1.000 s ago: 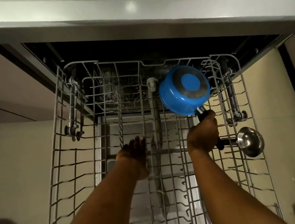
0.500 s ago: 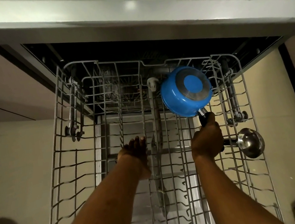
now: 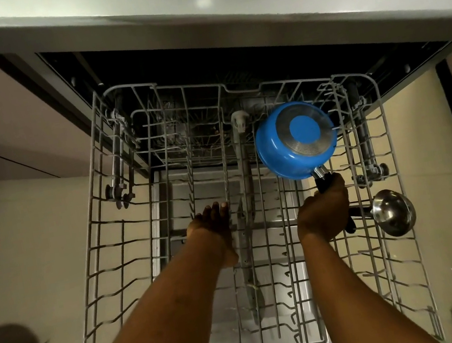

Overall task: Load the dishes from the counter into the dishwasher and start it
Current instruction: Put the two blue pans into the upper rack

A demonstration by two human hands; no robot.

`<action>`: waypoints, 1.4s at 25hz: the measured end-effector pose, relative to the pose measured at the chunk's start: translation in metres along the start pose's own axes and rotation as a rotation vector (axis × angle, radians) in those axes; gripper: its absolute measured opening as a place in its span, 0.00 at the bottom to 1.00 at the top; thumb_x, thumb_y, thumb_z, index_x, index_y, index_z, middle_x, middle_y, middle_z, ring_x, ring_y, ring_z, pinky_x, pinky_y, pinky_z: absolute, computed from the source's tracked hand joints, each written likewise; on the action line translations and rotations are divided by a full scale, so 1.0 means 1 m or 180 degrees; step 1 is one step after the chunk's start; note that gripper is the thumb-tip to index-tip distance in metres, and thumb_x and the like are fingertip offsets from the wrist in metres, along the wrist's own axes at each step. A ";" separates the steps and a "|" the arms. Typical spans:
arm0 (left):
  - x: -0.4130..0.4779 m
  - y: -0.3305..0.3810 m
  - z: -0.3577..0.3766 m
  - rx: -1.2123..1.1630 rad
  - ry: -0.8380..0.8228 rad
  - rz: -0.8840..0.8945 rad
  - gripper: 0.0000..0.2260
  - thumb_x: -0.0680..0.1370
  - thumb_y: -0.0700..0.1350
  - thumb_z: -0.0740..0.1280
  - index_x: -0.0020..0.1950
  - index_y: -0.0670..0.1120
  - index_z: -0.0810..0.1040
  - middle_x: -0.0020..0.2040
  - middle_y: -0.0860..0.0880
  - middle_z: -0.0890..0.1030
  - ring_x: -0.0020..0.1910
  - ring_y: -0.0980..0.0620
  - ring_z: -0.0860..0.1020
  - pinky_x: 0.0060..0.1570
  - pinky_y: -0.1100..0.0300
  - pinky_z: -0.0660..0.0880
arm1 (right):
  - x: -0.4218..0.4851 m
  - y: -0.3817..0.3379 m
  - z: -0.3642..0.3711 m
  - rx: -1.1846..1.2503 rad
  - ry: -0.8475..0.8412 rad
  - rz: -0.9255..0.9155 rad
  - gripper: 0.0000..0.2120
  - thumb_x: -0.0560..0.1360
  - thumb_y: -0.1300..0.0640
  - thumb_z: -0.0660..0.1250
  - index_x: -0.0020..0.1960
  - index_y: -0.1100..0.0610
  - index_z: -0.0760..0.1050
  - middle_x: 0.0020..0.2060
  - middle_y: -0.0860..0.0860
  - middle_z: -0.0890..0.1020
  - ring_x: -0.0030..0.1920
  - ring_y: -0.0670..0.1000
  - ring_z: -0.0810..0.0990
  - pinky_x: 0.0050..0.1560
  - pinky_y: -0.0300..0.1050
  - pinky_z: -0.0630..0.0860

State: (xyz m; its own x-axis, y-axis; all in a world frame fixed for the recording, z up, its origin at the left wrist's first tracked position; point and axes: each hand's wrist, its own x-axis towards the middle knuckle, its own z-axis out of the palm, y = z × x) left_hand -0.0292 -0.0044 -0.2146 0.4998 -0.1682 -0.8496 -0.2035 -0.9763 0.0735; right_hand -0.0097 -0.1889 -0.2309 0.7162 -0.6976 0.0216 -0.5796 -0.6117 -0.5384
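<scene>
Wire rack (image 3: 117, 244) pulled out; inverted blue saucepan (image 3: 295, 141) rear right, steel ladle (image 3: 392, 211) right side

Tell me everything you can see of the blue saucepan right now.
The blue saucepan looks glossy like enamel, with a ringed metal base disc, blue at its centre. It is upside down and tilted, base toward the camera, at the right rear of the wire rack. The right hand grips its black handle. Whether it rests on the wires is unclear.
</scene>
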 end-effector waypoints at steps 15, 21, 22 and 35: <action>-0.010 -0.001 0.008 0.0132 0.0205 0.0004 0.41 0.80 0.54 0.61 0.79 0.44 0.34 0.80 0.42 0.38 0.79 0.43 0.42 0.78 0.46 0.46 | -0.026 -0.027 -0.022 -0.0919 -0.1355 -0.0497 0.41 0.76 0.57 0.65 0.79 0.63 0.43 0.78 0.61 0.44 0.78 0.62 0.45 0.77 0.56 0.50; -0.067 0.011 0.034 -0.0043 0.0576 0.0135 0.32 0.81 0.41 0.57 0.81 0.49 0.43 0.81 0.44 0.42 0.80 0.43 0.45 0.77 0.46 0.44 | -0.080 -0.029 -0.056 -0.1155 -0.1743 -0.0776 0.40 0.76 0.54 0.65 0.78 0.63 0.45 0.77 0.63 0.50 0.77 0.62 0.50 0.76 0.55 0.54; -0.080 0.012 0.036 -0.0039 0.0701 0.0142 0.31 0.81 0.41 0.58 0.81 0.49 0.46 0.81 0.44 0.44 0.80 0.42 0.46 0.77 0.45 0.45 | -0.091 -0.031 -0.063 -0.1135 -0.1855 -0.0745 0.40 0.76 0.53 0.66 0.79 0.61 0.46 0.77 0.62 0.51 0.77 0.62 0.51 0.76 0.56 0.56; -0.252 -0.086 0.009 -0.0489 0.1437 -0.0273 0.29 0.80 0.48 0.62 0.80 0.48 0.57 0.81 0.44 0.46 0.80 0.42 0.47 0.77 0.42 0.48 | -0.207 -0.148 -0.151 -0.1221 -0.2342 -0.1650 0.38 0.78 0.53 0.64 0.79 0.57 0.46 0.78 0.58 0.50 0.78 0.60 0.47 0.76 0.55 0.51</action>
State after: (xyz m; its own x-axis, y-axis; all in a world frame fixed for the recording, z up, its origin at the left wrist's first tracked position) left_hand -0.1446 0.1234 -0.0117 0.8317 -0.0954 -0.5470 -0.0359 -0.9923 0.1184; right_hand -0.1311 -0.0101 -0.0282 0.9060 0.0193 -0.4228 -0.1184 -0.9475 -0.2970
